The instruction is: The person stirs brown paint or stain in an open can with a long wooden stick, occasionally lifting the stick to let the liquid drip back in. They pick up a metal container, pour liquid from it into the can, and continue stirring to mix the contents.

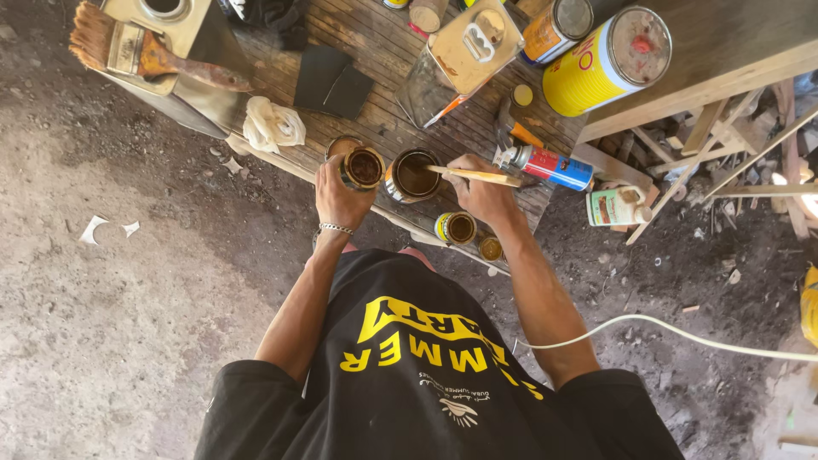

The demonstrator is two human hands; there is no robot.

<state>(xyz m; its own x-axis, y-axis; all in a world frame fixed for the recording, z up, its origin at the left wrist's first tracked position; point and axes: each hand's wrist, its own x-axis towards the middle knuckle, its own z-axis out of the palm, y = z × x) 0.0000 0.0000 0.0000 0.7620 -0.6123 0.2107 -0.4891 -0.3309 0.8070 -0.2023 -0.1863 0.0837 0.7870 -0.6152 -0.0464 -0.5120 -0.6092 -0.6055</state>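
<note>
A worn paintbrush [153, 53] lies on a metal canister [183, 81]; yellow drum [596, 72] (tipped over) further right

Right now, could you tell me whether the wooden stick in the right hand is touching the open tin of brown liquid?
Touching. The head view shows the wooden stick, held by the right hand, with its tip inside the open tin, dipped in the brown liquid.

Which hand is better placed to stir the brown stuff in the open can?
Probably the right hand: it already holds the wooden stick, tip in the open can. The left hand is busy gripping a small can.
</note>
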